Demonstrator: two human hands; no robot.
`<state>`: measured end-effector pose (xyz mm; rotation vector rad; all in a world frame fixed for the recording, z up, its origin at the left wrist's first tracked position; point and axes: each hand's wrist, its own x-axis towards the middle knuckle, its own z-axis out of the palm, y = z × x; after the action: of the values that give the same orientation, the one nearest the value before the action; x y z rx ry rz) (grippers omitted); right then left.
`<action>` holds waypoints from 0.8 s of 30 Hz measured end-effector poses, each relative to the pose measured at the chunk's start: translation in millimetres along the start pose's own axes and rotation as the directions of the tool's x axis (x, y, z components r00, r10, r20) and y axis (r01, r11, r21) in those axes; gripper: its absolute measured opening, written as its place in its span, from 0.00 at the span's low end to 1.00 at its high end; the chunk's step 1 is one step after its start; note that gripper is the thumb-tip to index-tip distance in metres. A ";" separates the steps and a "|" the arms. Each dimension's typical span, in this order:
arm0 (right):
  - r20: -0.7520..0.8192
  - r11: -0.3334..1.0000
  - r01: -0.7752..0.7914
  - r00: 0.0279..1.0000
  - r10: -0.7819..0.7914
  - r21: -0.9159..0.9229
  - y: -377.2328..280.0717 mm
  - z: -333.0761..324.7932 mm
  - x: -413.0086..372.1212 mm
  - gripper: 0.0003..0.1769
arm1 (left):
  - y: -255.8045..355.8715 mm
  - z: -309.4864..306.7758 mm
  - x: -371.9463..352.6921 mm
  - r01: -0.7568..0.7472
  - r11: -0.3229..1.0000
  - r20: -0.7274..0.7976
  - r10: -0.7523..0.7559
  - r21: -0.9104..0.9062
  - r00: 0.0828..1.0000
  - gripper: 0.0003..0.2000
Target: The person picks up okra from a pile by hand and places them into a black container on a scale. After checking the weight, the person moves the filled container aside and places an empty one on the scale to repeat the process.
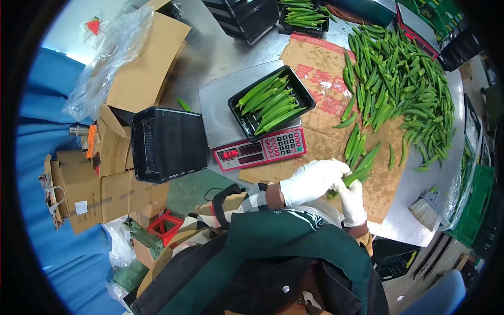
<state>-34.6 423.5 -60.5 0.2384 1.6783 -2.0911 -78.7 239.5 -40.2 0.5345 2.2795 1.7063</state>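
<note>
Both my hands wear white gloves and meet over the cardboard sheet in front of me. My right hand (352, 203) is closed around a few green okra pods (362, 172), which point up and away from it. The curled fingers of my left hand (315, 181) pinch at the same okra, partly hiding it. Just beyond lies a small group of loose okra (355, 145). To the left, a black plastic tray (237, 116) with okra laid in rows sits on a weighing scale (223, 84), whose red display reads 0.175.
A large okra pile (396, 79) covers the right of the cardboard (315, 131). Stacked black trays (170, 142) stand left of the scale, with more trays (241, 21) behind. A brush (424, 210) lies at the right edge. Cardboard boxes (79, 189) stand at left.
</note>
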 end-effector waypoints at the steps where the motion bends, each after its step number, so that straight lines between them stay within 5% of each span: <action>1: -0.096 0.999 -0.046 0.994 0.044 -0.013 3.9 -3.8 -4.8 0.20 | -0.8 -1.7 -6.9 0.138 0.985 0.048 -0.134 -0.102 0.990 0.19; 2: -0.192 0.995 -0.096 0.977 0.089 -0.024 10.5 -16.0 -17.3 0.18 | 12.5 -10.9 -10.9 0.278 0.940 0.108 -0.261 -0.198 0.959 0.21; 3: -0.287 0.988 -0.149 0.949 0.134 -0.032 18.4 -33.0 -33.5 0.16 | 18.2 -25.9 -9.7 0.281 0.956 -0.009 -0.283 -0.087 0.959 0.24; 5: -0.409 0.944 -0.207 0.908 0.088 -0.256 74.2 -99.6 -66.1 0.12 | 1.1 -59.6 -12.5 0.285 0.941 -0.229 -0.323 -0.182 0.918 0.21; 6: -0.480 0.892 -0.348 0.859 0.180 -0.289 99.6 -130.2 -89.2 0.12 | -13.0 -79.4 -14.7 0.163 0.977 -0.417 -0.207 -0.139 0.885 0.19; 7: -0.550 0.820 -0.484 0.793 0.262 -0.307 125.7 -159.6 -116.3 0.13 | -4.8 -104.3 -18.6 0.178 0.951 -0.496 -0.285 -0.251 0.820 0.18; 9: -0.516 0.493 -0.572 0.816 0.261 -0.656 182.4 -222.4 -174.6 0.17 | -21.6 -147.7 -32.8 0.087 0.992 -0.698 -0.124 -0.088 0.705 0.17; 11: -0.578 0.125 -0.653 0.731 0.364 -0.747 158.3 -204.9 -197.1 0.21 | -32.2 -175.8 -47.8 0.246 0.968 -0.816 -0.179 -0.046 0.550 0.18; 12: -0.683 0.023 -0.758 0.600 0.417 -0.652 128.0 -191.1 -190.0 0.24 | -41.8 -183.8 -54.9 0.330 0.941 -0.807 -0.254 -0.078 0.534 0.20; 16: -0.607 0.316 -0.662 0.750 0.264 -0.680 126.0 -192.6 -160.7 0.22 | -59.3 -161.0 -55.8 0.612 0.773 -0.616 -0.567 -0.169 0.547 0.26; 17: -0.563 0.662 -0.466 0.823 0.080 -0.587 159.2 -204.7 -152.7 0.18 | -71.7 -156.9 -53.3 0.598 0.758 -0.468 -0.641 -0.261 0.609 0.24; 19: -0.555 0.792 -0.312 0.831 -0.041 -0.525 163.2 -179.0 -114.0 0.16 | -151.7 -145.0 -53.6 0.279 0.948 -0.607 -0.313 -0.153 0.731 0.18; 23: -0.464 0.625 -0.289 0.876 -0.133 -0.725 159.1 -132.3 -46.5 0.16 | -100.4 -162.8 0.8 0.404 0.810 -0.408 -0.570 -0.426 0.713 0.13; 24: -0.479 0.700 -0.255 0.867 -0.140 -0.667 157.4 -117.2 -34.3 0.16 | -90.3 -167.5 19.5 0.400 0.796 -0.372 -0.577 -0.454 0.727 0.11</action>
<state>49.0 518.4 -214.4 0.6032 2.6155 -1.2029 -177.1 79.8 -78.1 -0.6266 2.0429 2.0193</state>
